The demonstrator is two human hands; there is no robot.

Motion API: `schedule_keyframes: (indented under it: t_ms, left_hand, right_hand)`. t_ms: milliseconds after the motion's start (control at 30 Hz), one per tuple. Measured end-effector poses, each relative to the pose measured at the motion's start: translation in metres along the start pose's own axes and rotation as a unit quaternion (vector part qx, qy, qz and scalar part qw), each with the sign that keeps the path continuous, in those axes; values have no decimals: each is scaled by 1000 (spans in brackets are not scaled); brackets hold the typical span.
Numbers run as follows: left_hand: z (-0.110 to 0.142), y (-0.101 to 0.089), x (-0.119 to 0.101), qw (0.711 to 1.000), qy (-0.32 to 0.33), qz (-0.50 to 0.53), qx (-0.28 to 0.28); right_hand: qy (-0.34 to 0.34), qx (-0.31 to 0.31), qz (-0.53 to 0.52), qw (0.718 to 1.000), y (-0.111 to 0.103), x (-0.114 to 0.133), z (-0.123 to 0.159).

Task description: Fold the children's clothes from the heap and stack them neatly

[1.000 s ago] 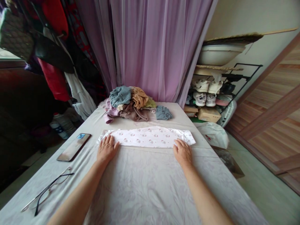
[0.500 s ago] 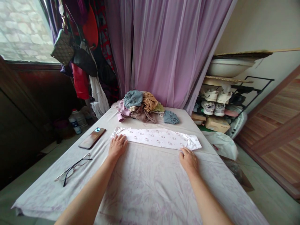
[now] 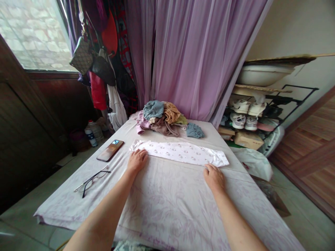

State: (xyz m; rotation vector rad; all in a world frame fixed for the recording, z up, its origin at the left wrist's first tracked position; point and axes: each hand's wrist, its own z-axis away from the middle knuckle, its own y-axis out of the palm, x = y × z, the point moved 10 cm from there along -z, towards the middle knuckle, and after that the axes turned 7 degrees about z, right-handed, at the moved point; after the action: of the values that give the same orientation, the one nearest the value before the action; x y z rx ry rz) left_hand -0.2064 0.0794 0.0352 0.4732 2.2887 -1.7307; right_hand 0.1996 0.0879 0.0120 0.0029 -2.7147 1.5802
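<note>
Change: the left hand (image 3: pixel 137 161) and right hand (image 3: pixel 214 177) have drawn back toward the person, off the top of the folded white cloth strip (image 3: pixel 180 152) with its small pink print, and the view now sits higher over the bed.

Left hand: flat, fingers spread, fingertips resting at the strip's near edge.

Right hand: fingers loosely together and slightly curled, on the bed sheet just short of the strip's near edge.

Grip: neither hand pinches anything; both lie open and palm-down.

Strip: lying flat across the patterned lilac bed sheet (image 3: pixel 167 205), crosswise between the hands and the clothes.

Beside: a smartphone (image 3: pixel 110 150) and wire-framed glasses (image 3: pixel 92 180) lie left of the left hand, well clear of it.

Ahead: a heap of mixed clothes (image 3: pixel 159 118) and a separate blue denim piece (image 3: pixel 195 130) sit beyond the strip, just apart from it, before a lilac curtain (image 3: pixel 193 59).
</note>
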Motion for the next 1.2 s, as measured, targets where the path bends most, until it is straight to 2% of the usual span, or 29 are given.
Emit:
schedule_keyframes:
  t_ms: [133,333,633,767,833,1000,1067,1133,1200]
  left_hand:
    - [0,-5,-5,1000,12,2,-6]
    - [-2,-7,-3,1000,-5,-9,-6]
    - [0,-10,8,998,-53,-38,-14]
    - [-1,-10,18,996,-72,-25,-38]
    - [-2,-7,24,994,-91,-34,-44]
    - [0,13,27,993,-111,-50,3]
    - [1,15,28,993,-112,-44,11]
    - [-2,11,33,992,-119,-28,10]
    - [-11,-1,46,991,-137,-10,-8]
  right_hand:
    - [1,5,5,1000,-3,2,0]
    - [2,2,9,1000,-6,4,0]
    - [3,0,-21,1000,-2,0,1]
    - [0,-8,-25,1000,-3,0,3]
    - [-5,-16,-27,999,-4,-1,4]
    - [-21,-35,-43,998,0,-5,8]
    - [-19,-38,-53,998,3,-9,10]
    - [-17,-40,-65,997,5,-12,11]
    - [-15,-42,-74,996,4,-12,10]
